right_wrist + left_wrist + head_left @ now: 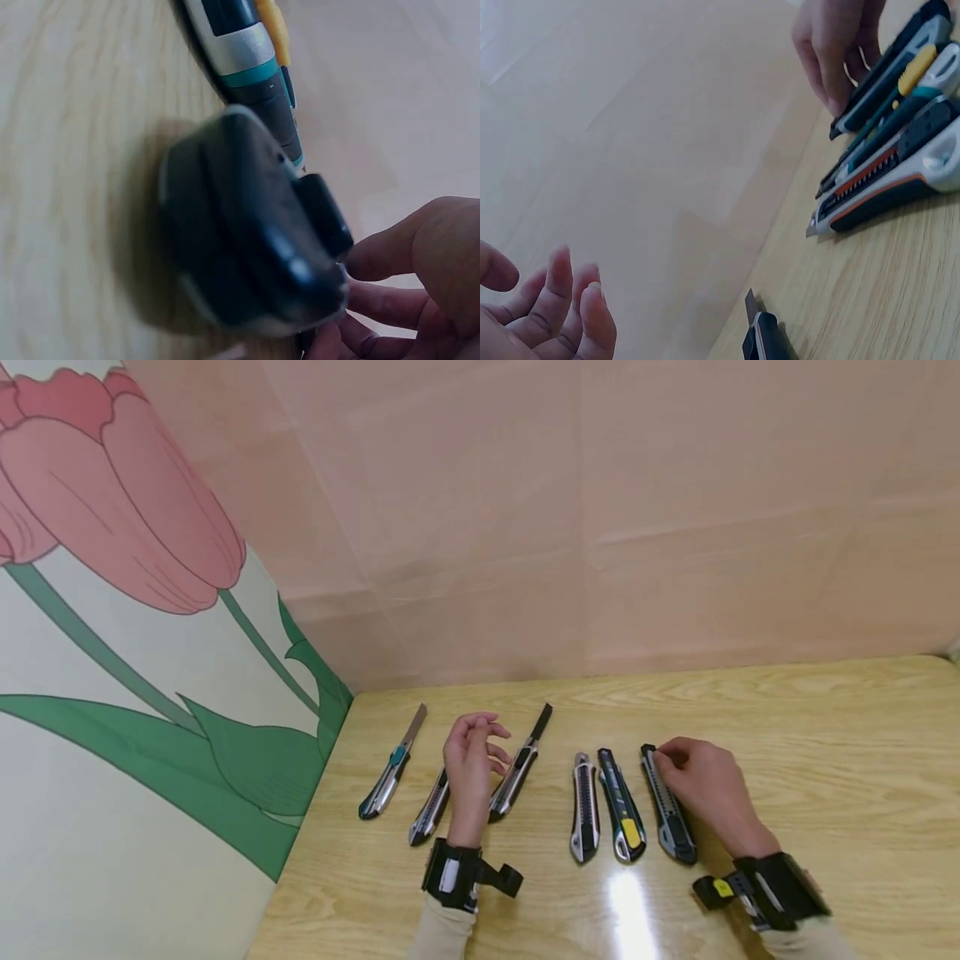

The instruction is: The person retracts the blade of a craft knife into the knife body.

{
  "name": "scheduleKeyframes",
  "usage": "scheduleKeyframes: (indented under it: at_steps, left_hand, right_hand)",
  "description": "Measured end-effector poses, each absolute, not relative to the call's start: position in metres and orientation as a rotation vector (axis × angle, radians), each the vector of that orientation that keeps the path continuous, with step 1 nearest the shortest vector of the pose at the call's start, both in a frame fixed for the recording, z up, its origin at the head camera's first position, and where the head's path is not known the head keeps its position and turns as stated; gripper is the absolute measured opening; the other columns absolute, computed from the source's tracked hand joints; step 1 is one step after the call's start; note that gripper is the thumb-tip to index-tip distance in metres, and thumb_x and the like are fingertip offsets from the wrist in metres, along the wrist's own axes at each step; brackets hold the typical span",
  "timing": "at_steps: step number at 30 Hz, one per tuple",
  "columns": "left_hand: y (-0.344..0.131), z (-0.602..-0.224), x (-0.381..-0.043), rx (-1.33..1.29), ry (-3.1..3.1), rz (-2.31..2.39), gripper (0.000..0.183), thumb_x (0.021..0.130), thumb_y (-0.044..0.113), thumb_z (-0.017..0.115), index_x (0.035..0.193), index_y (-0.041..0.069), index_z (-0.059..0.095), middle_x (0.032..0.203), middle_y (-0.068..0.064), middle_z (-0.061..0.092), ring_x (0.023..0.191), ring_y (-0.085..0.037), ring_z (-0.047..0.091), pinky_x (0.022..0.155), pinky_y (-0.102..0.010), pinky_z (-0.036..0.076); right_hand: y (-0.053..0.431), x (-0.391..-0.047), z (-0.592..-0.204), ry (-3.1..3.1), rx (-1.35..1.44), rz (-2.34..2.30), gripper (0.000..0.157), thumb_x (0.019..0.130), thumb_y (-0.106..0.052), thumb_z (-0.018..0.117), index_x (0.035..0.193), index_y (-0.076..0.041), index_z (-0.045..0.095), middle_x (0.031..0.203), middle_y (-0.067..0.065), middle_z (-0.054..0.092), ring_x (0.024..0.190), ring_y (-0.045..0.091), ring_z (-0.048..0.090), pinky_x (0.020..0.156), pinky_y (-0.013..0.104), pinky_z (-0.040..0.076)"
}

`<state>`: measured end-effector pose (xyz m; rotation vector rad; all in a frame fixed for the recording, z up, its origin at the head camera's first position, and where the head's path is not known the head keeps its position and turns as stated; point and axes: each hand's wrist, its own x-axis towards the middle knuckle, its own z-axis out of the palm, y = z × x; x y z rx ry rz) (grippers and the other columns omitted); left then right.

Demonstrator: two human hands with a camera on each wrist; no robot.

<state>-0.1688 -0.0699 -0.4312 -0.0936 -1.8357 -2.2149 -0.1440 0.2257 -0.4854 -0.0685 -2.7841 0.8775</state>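
Note:
My right hand (708, 789) pinches the top end of a dark utility knife (671, 818), the rightmost in its row; its thick butt fills the middle of the right wrist view. Beside it lie a teal utility knife with a yellow slider (622, 806) and a grey-and-black one (584, 810). My left hand (470, 768), fingers loosely bent and holding nothing, hovers over the left group. Under it, a utility knife (429, 810) is partly hidden. To its right lies one with a long black blade (517, 777) out, to its left a teal-and-silver one (386, 785) with its blade out.
The wooden tabletop (840, 760) runs back to a pinkish cloth backdrop (600, 527). On the left stands a panel with a painted tulip (135, 510). Both wrists carry black straps with small cameras.

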Motion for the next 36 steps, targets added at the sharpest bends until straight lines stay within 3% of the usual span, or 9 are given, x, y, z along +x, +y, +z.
scheduleKeyframes:
  at_steps: [4, 11, 15, 18, 20, 23, 27, 31, 36]
  left_hand:
    - [-0.069, -0.433, -0.171, -0.073, -1.867, -2.187, 0.02, 0.102, -0.001, 0.043, 0.11, -0.014, 0.057, 0.09, -0.039, 0.063, 0.061, -0.062, 0.049, 0.035, -0.018, 0.044]
    - [-0.069, -0.438, -0.172, -0.016, -1.986, -2.157, 0.021, 0.104, 0.011, 0.048, 0.109, -0.005, 0.061, 0.09, -0.026, 0.068, 0.063, -0.058, 0.053, 0.035, -0.015, 0.046]
    - [-0.067, -0.438, -0.171, -0.067, -2.029, -2.148, 0.023, 0.104, 0.016, 0.049, 0.11, -0.003, 0.061, 0.088, -0.021, 0.07, 0.063, -0.057, 0.056, 0.038, -0.04, 0.054]
    - [-0.066, -0.439, -0.171, -0.091, -2.06, -2.123, 0.025, 0.105, 0.017, 0.049, 0.11, -0.003, 0.062, 0.087, -0.02, 0.07, 0.063, -0.057, 0.057, 0.046, -0.061, 0.051]
    - [-0.065, -0.44, -0.171, -0.098, -2.071, -2.114, 0.025, 0.105, 0.017, 0.049, 0.11, -0.004, 0.062, 0.086, -0.02, 0.07, 0.063, -0.057, 0.057, 0.048, -0.066, 0.049]
    - [-0.065, -0.437, -0.168, -0.087, -2.1, -2.094, 0.025, 0.105, 0.015, 0.049, 0.11, -0.006, 0.062, 0.087, -0.024, 0.07, 0.061, -0.056, 0.057, 0.039, -0.044, 0.054]
    - [-0.067, -0.439, -0.169, -0.069, -2.19, -2.057, 0.023, 0.104, 0.013, 0.05, 0.103, -0.003, 0.066, 0.08, -0.027, 0.065, 0.044, -0.038, 0.051, 0.032, -0.022, 0.044]
    - [-0.068, -0.445, -0.171, -0.077, -2.29, -2.061, 0.023, 0.102, 0.013, 0.05, 0.096, 0.002, 0.07, 0.075, -0.029, 0.059, 0.037, -0.02, 0.039, 0.031, -0.024, 0.039]
    - [-0.067, -0.45, -0.172, -0.088, -2.325, -2.078, 0.023, 0.102, 0.015, 0.052, 0.095, 0.003, 0.071, 0.082, -0.03, 0.064, 0.045, -0.036, 0.049, 0.034, -0.025, 0.044]
  right_hand:
    - [0.226, -0.144, -0.486, -2.773, -0.068, 0.854, 0.02, 0.09, -0.017, 0.067, 0.095, 0.002, 0.071, 0.077, 0.013, 0.068, 0.06, 0.022, 0.054, 0.049, 0.028, 0.041]
    - [0.226, -0.145, -0.486, -2.803, -0.089, 0.873, 0.022, 0.091, -0.019, 0.066, 0.096, 0.001, 0.071, 0.078, 0.013, 0.068, 0.06, 0.022, 0.054, 0.048, 0.027, 0.042]
    - [0.226, -0.145, -0.485, -2.812, -0.094, 0.88, 0.022, 0.092, -0.021, 0.065, 0.096, 0.0, 0.071, 0.077, 0.012, 0.066, 0.059, 0.021, 0.053, 0.047, 0.027, 0.041]
    - [0.226, -0.145, -0.485, -2.819, -0.097, 0.881, 0.023, 0.092, -0.021, 0.065, 0.097, 0.0, 0.071, 0.077, 0.012, 0.066, 0.059, 0.021, 0.053, 0.046, 0.027, 0.04]
    - [0.226, -0.145, -0.485, -2.821, -0.094, 0.877, 0.023, 0.091, -0.021, 0.065, 0.097, 0.0, 0.07, 0.077, 0.012, 0.066, 0.058, 0.02, 0.053, 0.046, 0.026, 0.04]
    - [0.226, -0.144, -0.484, -2.827, -0.094, 0.882, 0.022, 0.092, -0.02, 0.065, 0.097, 0.0, 0.07, 0.078, 0.013, 0.067, 0.057, 0.02, 0.053, 0.045, 0.026, 0.04]
    - [0.225, -0.144, -0.483, -2.825, -0.088, 0.878, 0.021, 0.091, -0.02, 0.064, 0.097, 0.0, 0.071, 0.079, 0.013, 0.068, 0.058, 0.02, 0.054, 0.045, 0.026, 0.04]
    - [0.223, -0.144, -0.48, -2.79, -0.071, 0.876, 0.023, 0.091, -0.021, 0.065, 0.099, -0.001, 0.071, 0.083, 0.014, 0.068, 0.063, 0.023, 0.057, 0.048, 0.027, 0.041]
    - [0.221, -0.145, -0.475, -2.754, -0.075, 0.936, 0.022, 0.093, -0.021, 0.062, 0.104, -0.003, 0.07, 0.087, 0.014, 0.067, 0.073, 0.027, 0.062, 0.051, 0.03, 0.045]
